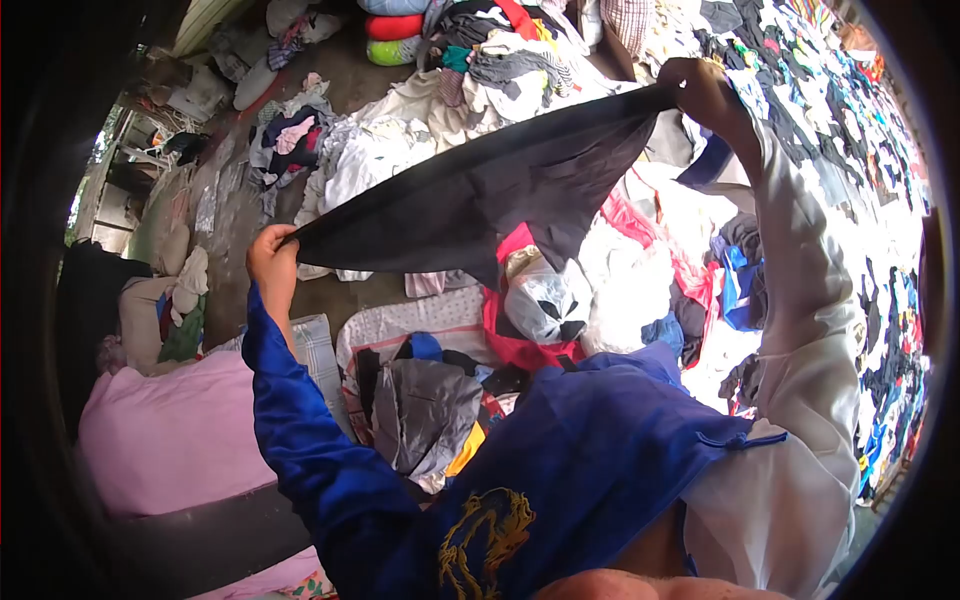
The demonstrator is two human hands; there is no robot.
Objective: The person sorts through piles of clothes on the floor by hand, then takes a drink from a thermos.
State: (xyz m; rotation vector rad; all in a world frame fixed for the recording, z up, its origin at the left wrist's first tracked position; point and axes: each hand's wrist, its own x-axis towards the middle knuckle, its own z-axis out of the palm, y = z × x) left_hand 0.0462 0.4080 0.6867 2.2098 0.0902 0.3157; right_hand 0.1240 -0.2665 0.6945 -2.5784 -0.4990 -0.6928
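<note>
A piece of black cloth is stretched out in the air in front of me, its upper edge pulled nearly straight and its lower side hanging in a point. My left hand pinches one end of that edge. Higher up at the right, my right hand grips the other end. Below the cloth lie a clear plastic bag with pale and dark contents and a red cloth. Crumpled grey fabric is heaped closer to me.
White and mixed clothes are piled on the floor beyond the cloth. Scattered dark and white scraps cover the right side. A pink cushion-like bundle is at my left. Stuffed red and green bags sit at the back.
</note>
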